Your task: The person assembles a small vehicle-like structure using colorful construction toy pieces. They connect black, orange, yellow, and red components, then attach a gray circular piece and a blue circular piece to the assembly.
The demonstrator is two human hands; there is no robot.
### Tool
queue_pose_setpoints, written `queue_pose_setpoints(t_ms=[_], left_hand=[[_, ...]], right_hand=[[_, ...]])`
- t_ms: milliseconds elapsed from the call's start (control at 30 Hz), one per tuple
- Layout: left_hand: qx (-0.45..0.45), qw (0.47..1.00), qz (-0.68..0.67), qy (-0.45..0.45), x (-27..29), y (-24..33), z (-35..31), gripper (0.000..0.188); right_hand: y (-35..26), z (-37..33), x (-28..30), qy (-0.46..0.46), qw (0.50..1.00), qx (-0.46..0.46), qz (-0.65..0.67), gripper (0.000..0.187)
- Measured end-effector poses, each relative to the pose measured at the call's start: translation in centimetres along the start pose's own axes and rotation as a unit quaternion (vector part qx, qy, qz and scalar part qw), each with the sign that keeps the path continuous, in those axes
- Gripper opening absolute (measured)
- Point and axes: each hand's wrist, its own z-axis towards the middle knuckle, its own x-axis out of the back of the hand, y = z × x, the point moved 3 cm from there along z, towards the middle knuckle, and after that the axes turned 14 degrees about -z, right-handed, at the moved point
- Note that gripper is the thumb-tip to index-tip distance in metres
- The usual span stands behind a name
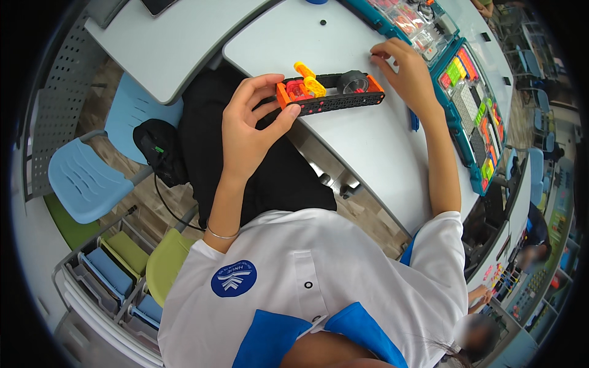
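Note:
My left hand (253, 126) grips the orange left end of a construction-kit frame (334, 104), thumb in front and fingers behind. The frame is a long black box with orange ends, held over the table's near edge. Inside it are a red part (299, 91), an upright yellow crank-like piece (311, 81) and a dark grey wheel (353, 83). Beyond the frame's right end is my right hand (399, 64), apart from it. Its thumb and fingers are bent together in a pinch; whatever may lie between them is too small to make out.
On the white table (362, 141), an open teal case (457, 116) of sorted colourful parts lies at the right. A small black piece (323, 23) rests at the back, and a blue strip (415, 121) lies beside my right forearm. Blue chairs (86, 178) stand at the left.

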Motion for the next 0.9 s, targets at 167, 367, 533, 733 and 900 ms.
queue_pose_setpoints(t_ms=[167, 367, 533, 733, 900], left_hand=[[0.002, 1.000, -0.008, 0.014, 0.6, 0.3, 0.1, 0.042], [-0.005, 0.998, -0.055, 0.006, 0.7, -0.2, 0.1, 0.045], [-0.100, 0.994, -0.009, -0.035, 0.3, 0.4, 0.1, 0.049], [-0.225, 0.960, 0.139, -0.097, 0.0, 1.5, 0.0, 0.056], [-0.235, 0.948, 0.183, -0.115, 0.2, 1.9, -0.6, 0.054]], right_hand=[[-0.5, 0.3, 0.1, -0.053, 0.998, -0.028, -0.005, 0.013], [-3.6, 1.7, 2.4, 0.012, 0.999, 0.029, 0.015, 0.015], [-7.6, 1.2, 4.4, 0.074, 0.980, 0.130, 0.129, 0.016], [-8.0, -0.1, 3.3, 0.051, 0.981, 0.137, 0.128, 0.017], [-8.0, -0.5, 3.4, 0.057, 0.972, 0.162, 0.160, 0.016]])
